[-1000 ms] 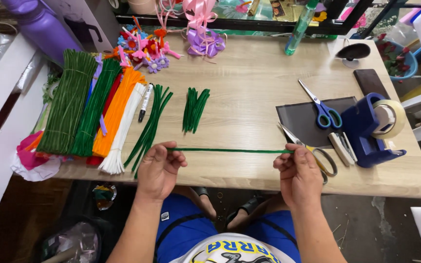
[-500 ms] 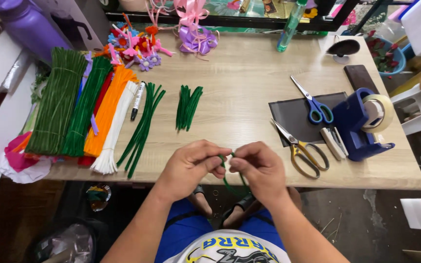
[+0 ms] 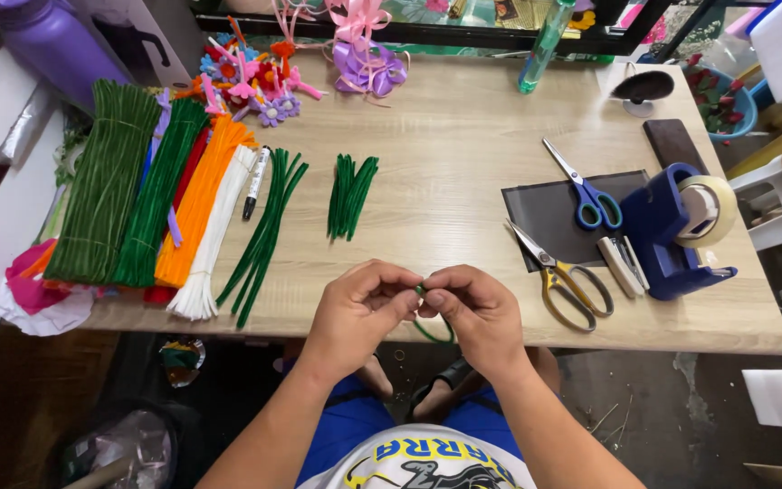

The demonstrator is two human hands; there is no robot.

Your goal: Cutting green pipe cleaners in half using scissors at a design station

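Note:
Both hands meet at the table's near edge. My left hand (image 3: 361, 306) and my right hand (image 3: 473, 310) pinch the two ends of one green pipe cleaner (image 3: 431, 331) together, and its folded loop hangs down below the table edge. Most of the pipe cleaner is hidden by my fingers. On the wooden table (image 3: 445, 154) ahead lie a short bundle of green pipe cleaners (image 3: 350, 196) and a longer green bundle (image 3: 264, 235).
Thick bundles of green, orange and white pipe cleaners (image 3: 151, 204) lie at the left with a black marker (image 3: 255, 181). Blue scissors (image 3: 586, 192) on a dark mat, gold scissors (image 3: 561, 276) and a blue tape dispenser (image 3: 681, 226) stand at the right. Pipe-cleaner flowers (image 3: 255, 86) sit at the back.
One second ago my hands held the green pipe cleaner stretched straight and wide apart. They have since come together, folding it so both ends meet between my fingers.

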